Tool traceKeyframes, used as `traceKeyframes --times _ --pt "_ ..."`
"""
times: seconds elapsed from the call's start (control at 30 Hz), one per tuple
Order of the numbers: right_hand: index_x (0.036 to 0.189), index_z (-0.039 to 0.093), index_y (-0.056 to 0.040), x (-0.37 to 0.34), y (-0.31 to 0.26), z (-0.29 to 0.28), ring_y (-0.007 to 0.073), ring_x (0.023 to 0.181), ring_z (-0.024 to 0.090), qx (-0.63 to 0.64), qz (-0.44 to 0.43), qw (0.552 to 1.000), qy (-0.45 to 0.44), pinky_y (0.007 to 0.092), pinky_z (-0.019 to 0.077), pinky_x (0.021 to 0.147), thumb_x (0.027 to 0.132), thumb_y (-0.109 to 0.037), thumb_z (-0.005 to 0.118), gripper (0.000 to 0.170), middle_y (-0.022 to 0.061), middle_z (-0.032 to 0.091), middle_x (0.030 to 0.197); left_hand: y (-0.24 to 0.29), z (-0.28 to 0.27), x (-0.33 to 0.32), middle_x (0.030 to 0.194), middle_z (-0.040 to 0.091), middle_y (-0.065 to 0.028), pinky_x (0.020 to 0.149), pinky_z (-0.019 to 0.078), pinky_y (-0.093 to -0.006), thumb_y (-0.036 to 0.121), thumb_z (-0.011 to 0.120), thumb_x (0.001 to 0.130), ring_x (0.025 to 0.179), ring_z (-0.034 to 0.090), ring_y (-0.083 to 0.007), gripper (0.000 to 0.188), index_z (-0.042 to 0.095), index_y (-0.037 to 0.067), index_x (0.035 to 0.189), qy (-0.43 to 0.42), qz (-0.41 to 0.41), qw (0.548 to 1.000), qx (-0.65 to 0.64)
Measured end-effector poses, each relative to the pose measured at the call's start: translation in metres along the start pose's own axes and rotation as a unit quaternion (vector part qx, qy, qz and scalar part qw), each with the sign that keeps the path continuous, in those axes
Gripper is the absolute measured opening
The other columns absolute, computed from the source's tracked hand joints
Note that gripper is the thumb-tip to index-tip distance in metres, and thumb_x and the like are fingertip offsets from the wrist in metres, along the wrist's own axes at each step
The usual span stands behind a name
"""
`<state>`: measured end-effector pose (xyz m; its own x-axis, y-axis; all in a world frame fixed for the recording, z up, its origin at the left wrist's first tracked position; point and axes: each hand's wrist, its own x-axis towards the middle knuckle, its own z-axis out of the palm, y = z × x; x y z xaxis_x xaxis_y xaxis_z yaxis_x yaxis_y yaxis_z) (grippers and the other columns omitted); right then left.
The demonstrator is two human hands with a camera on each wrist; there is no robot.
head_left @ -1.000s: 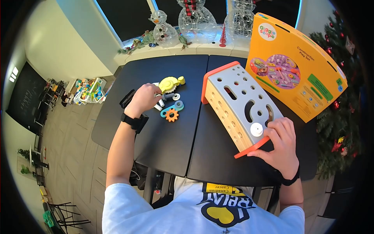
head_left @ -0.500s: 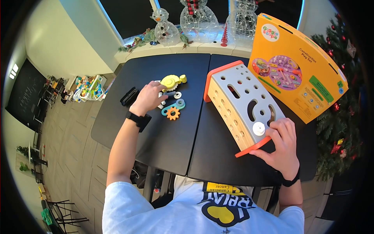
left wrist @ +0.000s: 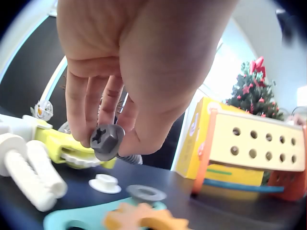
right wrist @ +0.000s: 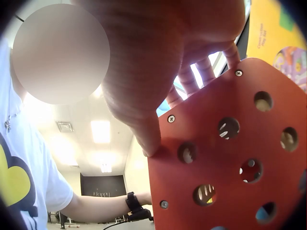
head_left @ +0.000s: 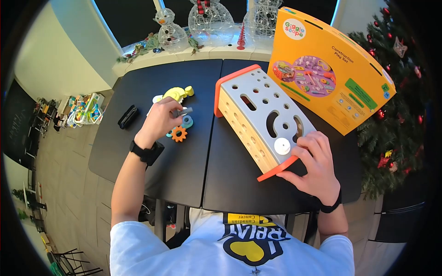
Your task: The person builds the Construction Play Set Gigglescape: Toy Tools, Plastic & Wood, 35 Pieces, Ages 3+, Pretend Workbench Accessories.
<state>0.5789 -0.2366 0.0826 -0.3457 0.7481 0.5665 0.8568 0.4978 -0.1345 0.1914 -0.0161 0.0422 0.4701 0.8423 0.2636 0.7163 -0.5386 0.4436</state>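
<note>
My left hand (head_left: pixel 162 120) pinches a grey bolt (left wrist: pixel 107 142) between thumb and fingers, its head facing the left wrist camera. Below it lie an orange gear (head_left: pixel 179 134), a teal link piece (head_left: pixel 187 121), a white washer (left wrist: pixel 105 184) and white bolts (left wrist: pixel 33 175). A yellow toy piece (head_left: pixel 175 94) is just beyond the fingers. My right hand (head_left: pixel 316 166) grips the near red-orange end panel (right wrist: pixel 201 153) of the toy box, thumb on the panel and fingers over the top edge. A white round piece (head_left: pixel 282 146) sits on the box's grey top (head_left: pixel 264 101).
A yellow carton (head_left: pixel 331 64) stands behind the toy box at the right. A black case (head_left: pixel 128 117) lies on the dark table (head_left: pixel 179 175), left of my left hand. Snowman figures (head_left: pixel 171 30) stand on the sill, and a decorated tree (head_left: pixel 389 115) is at the right.
My left hand has lifted the grey bolt from among the loose pieces. The head view has shifted, moving the scene to the left. My right hand keeps its grip on the box.
</note>
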Motion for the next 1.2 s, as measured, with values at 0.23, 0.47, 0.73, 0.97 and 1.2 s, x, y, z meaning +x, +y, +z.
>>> traceKeyframes --times 0.23,0.47,0.73,0.97,1.2 --pt "0.104 0.066 -0.0061 -0.003 -0.001 0.001 0.0333 0.107 0.057 0.024 0.013 0.999 -0.018 0.0618 0.0394 0.115 0.07 -0.038 0.093 0.054 0.0102 0.058 0.109 0.099 0.006 -0.032 0.101 0.068 -0.0082 0.072 0.0579 -0.029 0.007 0.086 0.078 0.08 0.071 -0.0161 0.026 0.074 -0.003 0.099 -0.052 0.121 0.971 -0.202" --pt "0.11 0.063 -0.0039 -0.002 -0.009 0.002 0.0357 0.112 0.054 0.025 0.03 0.999 -0.033 0.0702 0.0267 0.12 0.071 -0.041 0.092 0.061 0.0125 0.053 0.111 0.132 0.024 -0.032 0.1 0.068 -0.007 0.066 0.0574 -0.0284 0.009 0.087 0.081 0.072 0.069 -0.0155 0.024 0.077 0.0 0.1 -0.049 0.198 0.958 -0.204" --pt "0.111 0.06 -0.0023 -0.005 -0.011 0.008 0.037 0.115 0.053 0.008 0.034 0.999 -0.038 0.0758 0.0187 0.12 0.073 -0.047 0.092 0.066 0.0137 0.05 0.115 0.147 0.037 -0.03 0.101 0.068 -0.0076 0.067 0.0592 -0.0322 0.015 0.089 0.082 0.077 0.07 -0.0189 0.029 0.076 0.001 0.104 -0.007 0.236 0.96 -0.15" --pt "0.112 0.059 -0.0026 -0.005 -0.011 0.011 0.0375 0.116 0.054 -0.001 0.036 0.999 -0.03 0.0772 0.0171 0.119 0.073 -0.048 0.092 0.068 0.0137 0.05 0.115 0.157 0.065 -0.016 0.099 0.067 -0.0082 0.069 0.0601 -0.0354 0.021 0.091 0.078 0.079 0.07 -0.0251 0.037 0.067 0.002 0.098 0.069 0.23 0.962 -0.131" --pt "0.11 0.057 -0.0043 -0.006 0.001 0.008 0.0356 0.114 0.056 0.028 0.027 0.999 -0.024 0.0781 0.0167 0.12 0.068 -0.039 0.093 0.066 0.0132 0.051 0.114 0.143 0.057 -0.005 0.1 0.065 -0.0095 0.074 0.0582 -0.0369 0.024 0.092 0.079 0.085 0.068 -0.0261 0.037 0.065 0.004 0.095 0.119 0.277 0.949 -0.088"
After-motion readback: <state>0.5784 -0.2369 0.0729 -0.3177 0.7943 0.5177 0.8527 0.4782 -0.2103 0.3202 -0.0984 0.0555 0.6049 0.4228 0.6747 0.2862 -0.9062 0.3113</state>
